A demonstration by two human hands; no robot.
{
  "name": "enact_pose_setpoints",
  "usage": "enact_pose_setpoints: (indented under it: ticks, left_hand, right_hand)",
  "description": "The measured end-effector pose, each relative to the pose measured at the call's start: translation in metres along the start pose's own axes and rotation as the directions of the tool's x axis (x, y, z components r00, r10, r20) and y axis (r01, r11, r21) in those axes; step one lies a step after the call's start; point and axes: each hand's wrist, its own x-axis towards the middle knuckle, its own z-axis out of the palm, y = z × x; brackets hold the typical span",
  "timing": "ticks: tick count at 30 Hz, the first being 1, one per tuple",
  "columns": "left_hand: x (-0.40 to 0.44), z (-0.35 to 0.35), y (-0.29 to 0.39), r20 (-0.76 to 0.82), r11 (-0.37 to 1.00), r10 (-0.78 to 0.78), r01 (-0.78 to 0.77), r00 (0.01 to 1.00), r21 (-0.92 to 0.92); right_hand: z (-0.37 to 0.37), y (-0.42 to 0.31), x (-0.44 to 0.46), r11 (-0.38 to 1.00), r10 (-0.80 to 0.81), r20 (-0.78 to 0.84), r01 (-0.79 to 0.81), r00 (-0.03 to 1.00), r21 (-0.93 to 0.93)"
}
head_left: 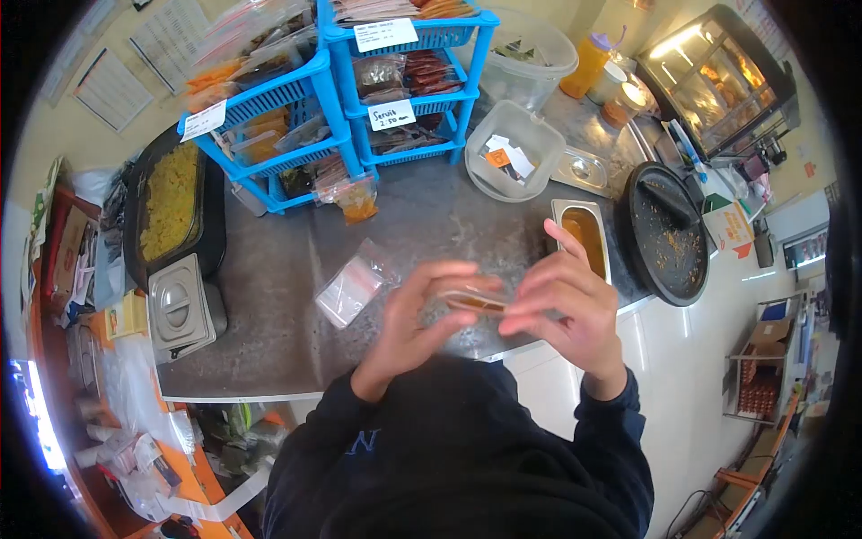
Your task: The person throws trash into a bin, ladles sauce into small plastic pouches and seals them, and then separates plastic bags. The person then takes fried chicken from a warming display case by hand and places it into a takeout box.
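In front of my chest, above the counter's front edge, is a small clear plastic bag (485,304) with reddish-brown contents. My left hand (415,316) is closed on the bag's left end, thumb below and fingers above. The fingers of my right hand (575,314) pinch its right end, with the index finger raised. On the counter to the left of the bag lies a stack of flat clear plastic bags (352,289). Behind my right hand stands a steel pan (584,225) of orange-brown sauce, partly covered by that hand.
Blue basket racks (415,97) filled with small packets stand at the back. A tray of yellow food (171,202) and a lidded steel container (186,305) are at left. Toward the right are a plastic tub (516,148), a black stone mortar (664,238) and a lit display case (714,81).
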Motion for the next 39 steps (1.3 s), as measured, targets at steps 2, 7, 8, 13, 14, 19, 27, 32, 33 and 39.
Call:
enact_pose_setpoints:
  ticks: [2, 7, 8, 13, 14, 19, 27, 32, 33, 39]
  left_hand:
    - [-0.002, -0.011, -0.008, -0.025, 0.947, 0.156, -0.143, 0.987, 0.286]
    - [-0.008, -0.013, 0.007, -0.134, 0.932, 0.205, -0.152, 0.97, 0.328]
    - [-0.008, -0.014, 0.007, -0.118, 0.893, 0.271, -0.203, 0.955, 0.401]
    - [-0.009, -0.023, 0.013, 0.023, 0.655, 0.5, -0.396, 0.865, 0.643]
    - [-0.009, -0.025, 0.013, 0.02, 0.647, 0.512, -0.401, 0.859, 0.649]
    - [-0.018, -0.038, 0.007, -0.016, 0.62, 0.553, -0.399, 0.833, 0.676]
    - [-0.037, -0.086, 0.0, -0.499, 0.849, 0.352, -0.046, 0.792, 0.526]
    - [-0.019, -0.118, -0.027, -0.264, 0.737, 0.368, -0.106, 0.892, 0.667]
    - [-0.015, -0.123, -0.037, -0.266, 0.734, 0.327, -0.066, 0.907, 0.676]
    - [0.003, -0.193, -0.103, -0.667, 0.906, 0.131, 0.185, 0.733, 0.382]
  right_hand:
    - [0.008, 0.002, 0.002, 0.996, 0.086, -0.08, -0.084, 0.993, 0.018]
    - [0.021, -0.001, 0.008, 0.98, 0.193, -0.13, -0.185, 0.973, 0.069]
    - [0.023, -0.002, 0.008, 0.977, 0.208, -0.118, -0.2, 0.971, 0.073]
    - [0.039, -0.014, 0.023, 0.941, 0.283, 0.105, -0.297, 0.954, 0.164]
    - [0.045, -0.012, 0.023, 0.943, 0.262, 0.156, -0.287, 0.952, 0.17]
    - [0.071, -0.012, 0.031, 0.985, 0.171, 0.13, -0.173, 0.977, 0.006]
    - [0.082, 0.034, 0.038, 0.956, 0.292, 0.145, -0.282, 0.945, -0.088]
    - [0.131, 0.044, 0.066, 0.961, 0.273, 0.192, -0.277, 0.943, -0.005]
    - [0.145, 0.062, 0.064, 0.975, 0.222, 0.254, -0.222, 0.941, -0.03]
    - [0.189, 0.119, 0.076, 0.983, 0.162, 0.309, -0.125, 0.937, -0.135]
